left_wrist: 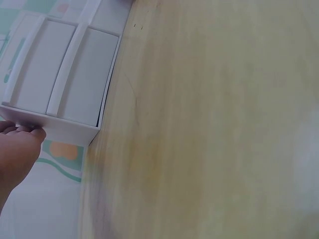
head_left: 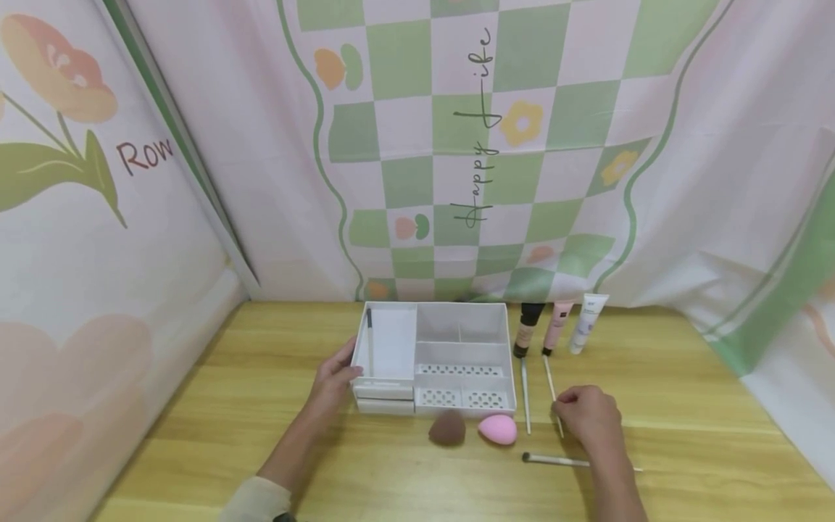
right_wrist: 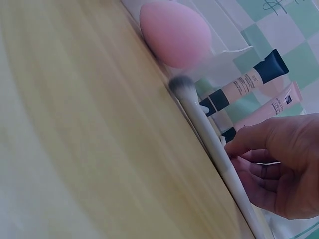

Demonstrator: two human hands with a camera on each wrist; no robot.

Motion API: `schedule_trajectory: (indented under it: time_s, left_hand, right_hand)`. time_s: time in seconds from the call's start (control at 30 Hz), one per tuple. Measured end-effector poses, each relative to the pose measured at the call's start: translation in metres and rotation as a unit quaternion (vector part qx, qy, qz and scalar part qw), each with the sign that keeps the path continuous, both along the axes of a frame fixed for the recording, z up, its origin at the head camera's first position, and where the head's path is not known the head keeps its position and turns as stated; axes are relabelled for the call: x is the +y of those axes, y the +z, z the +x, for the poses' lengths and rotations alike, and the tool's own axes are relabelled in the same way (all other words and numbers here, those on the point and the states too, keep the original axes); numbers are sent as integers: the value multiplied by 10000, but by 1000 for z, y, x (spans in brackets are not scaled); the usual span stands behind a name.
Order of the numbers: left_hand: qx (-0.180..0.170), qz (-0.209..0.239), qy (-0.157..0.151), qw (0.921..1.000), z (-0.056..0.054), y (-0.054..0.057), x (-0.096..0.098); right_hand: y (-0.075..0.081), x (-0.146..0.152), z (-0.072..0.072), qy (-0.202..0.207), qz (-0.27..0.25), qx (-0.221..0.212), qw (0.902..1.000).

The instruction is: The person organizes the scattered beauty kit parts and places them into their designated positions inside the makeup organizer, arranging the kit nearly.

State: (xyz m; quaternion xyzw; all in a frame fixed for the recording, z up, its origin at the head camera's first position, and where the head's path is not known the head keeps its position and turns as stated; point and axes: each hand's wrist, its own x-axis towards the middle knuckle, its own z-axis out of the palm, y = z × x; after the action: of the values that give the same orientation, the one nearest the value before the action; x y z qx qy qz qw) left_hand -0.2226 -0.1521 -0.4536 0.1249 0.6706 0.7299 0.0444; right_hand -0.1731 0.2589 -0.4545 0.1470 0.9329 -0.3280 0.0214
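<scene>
A white organizer box (head_left: pixel 461 332) with compartments and small drawers stands at the back of the table. My left hand (head_left: pixel 334 377) grips its left side, the thumb over the rim; in the left wrist view the fingers (left_wrist: pixel 22 128) bend against the box's side wall. A makeup brush (head_left: pixel 370 341) lies in the large left compartment. Right of the box, my right hand (head_left: pixel 590 417) pinches the thin handle of a makeup brush (head_left: pixel 549 373) between thumb and fingertips. Another brush (head_left: pixel 525 399) lies beside it, and a third brush (right_wrist: pixel 212 144) lies crosswise in front.
In front of the box sit a brown makeup sponge (head_left: pixel 448 428) and a pink one (head_left: pixel 499 429). Behind the brushes stand a black-capped beige tube (head_left: pixel 525 333), a pink tube (head_left: pixel 557 328) and a white tube (head_left: pixel 587 325). A patterned curtain (head_left: pixel 457 181) hangs behind the wooden table (head_left: pixel 391 478).
</scene>
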Motion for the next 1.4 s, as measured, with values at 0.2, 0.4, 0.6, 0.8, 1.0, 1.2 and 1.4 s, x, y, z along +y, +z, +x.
schedule_trajectory:
  time_s: [0.2, 0.4, 0.6, 0.8, 1.0, 1.2, 1.4]
  left_hand:
    - [12, -31, -33, 10000, 0, 0, 0]
    - [-67, -107, 38, 9999, 0, 1, 1]
    - [-80, -36, 29, 10000, 0, 2, 1]
    - [-101, -63, -12, 9999, 0, 2, -1]
    - [-124, -6, -45, 9999, -1, 0, -1]
    - [-123, 1, -60, 9999, -2, 0, -1]
    - [-143, -19, -32, 9999, 0, 0, -1]
  right_hand:
    - [1, -3, 0, -34, 53, -131, 9999]
    - [2, -6, 1, -56, 6, -278, 9996]
    - [2, -8, 1, -103, 129, -305, 9994]
    - [1, -10, 1, -213, 89, -282, 9993]
    - [0, -7, 1, -170, 56, -240, 9996]
    - [-2, 4, -1, 37, -53, -106, 9999]
    - [-2, 10, -2, 87, -733, -155, 9972]
